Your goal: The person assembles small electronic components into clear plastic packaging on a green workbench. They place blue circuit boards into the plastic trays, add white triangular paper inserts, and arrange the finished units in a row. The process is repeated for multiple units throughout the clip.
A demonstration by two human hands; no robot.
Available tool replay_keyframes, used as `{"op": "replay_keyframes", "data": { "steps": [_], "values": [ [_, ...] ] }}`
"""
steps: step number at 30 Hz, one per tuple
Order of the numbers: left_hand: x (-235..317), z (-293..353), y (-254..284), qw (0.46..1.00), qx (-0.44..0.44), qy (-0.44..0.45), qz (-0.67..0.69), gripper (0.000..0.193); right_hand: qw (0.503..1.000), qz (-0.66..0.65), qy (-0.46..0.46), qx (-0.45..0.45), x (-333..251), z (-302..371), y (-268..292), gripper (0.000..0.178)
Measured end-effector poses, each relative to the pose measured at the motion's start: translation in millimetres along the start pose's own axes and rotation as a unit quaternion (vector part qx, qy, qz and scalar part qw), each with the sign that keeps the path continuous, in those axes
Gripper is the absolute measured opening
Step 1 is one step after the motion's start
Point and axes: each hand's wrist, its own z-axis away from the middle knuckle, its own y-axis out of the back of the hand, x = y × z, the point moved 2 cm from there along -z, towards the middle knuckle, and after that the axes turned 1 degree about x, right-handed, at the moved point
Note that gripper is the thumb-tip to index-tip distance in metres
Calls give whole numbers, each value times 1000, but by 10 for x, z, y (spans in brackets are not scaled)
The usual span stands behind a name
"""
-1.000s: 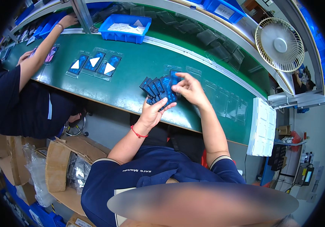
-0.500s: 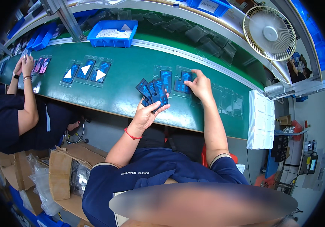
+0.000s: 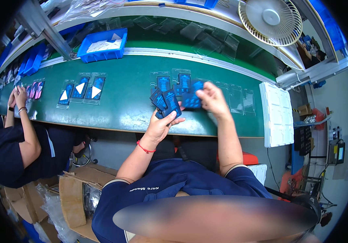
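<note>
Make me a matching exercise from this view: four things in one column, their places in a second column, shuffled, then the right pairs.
Things:
1. Fan of dark blue cards
2. Single blue card
3. Blue bin
4. White fan

Places:
A. At the far edge of the green belt, left of middle
B. In the left hand
C. Upper right, above the belt
D. Pinched by the right hand

Pairs: 1-B, 2-D, 3-A, 4-C
</note>
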Motion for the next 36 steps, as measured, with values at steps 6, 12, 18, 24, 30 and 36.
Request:
{"op": "replay_keyframes", "data": {
  "steps": [6, 12, 18, 24, 30, 36],
  "values": [
    [9, -36, -61, 998, -37, -12, 48, 54, 896, 401, 24, 191, 67, -85, 648, 37],
    [-40, -25, -86, 1000, 1, -23, -16, 50, 852, 472, 87, 207, -20, 123, 248, 38],
    [-271, -118, -297, 998, -28, 31, -47, 53, 996, -6, 91, -6, 247, 279, 48, 11],
    [-256, -125, -367, 997, -35, 57, 38, 49, 961, 148, 75, 221, 34, 175, 1153, 16],
    [-324, -141, -379, 999, -30, 36, 16, 40, 817, 501, 42, 282, 90, 211, 1044, 37],
    [-413, -255, -524, 997, -51, 25, -45, 40, 963, 200, 107, 145, 190, 431, 468, 31]
  ]
}}
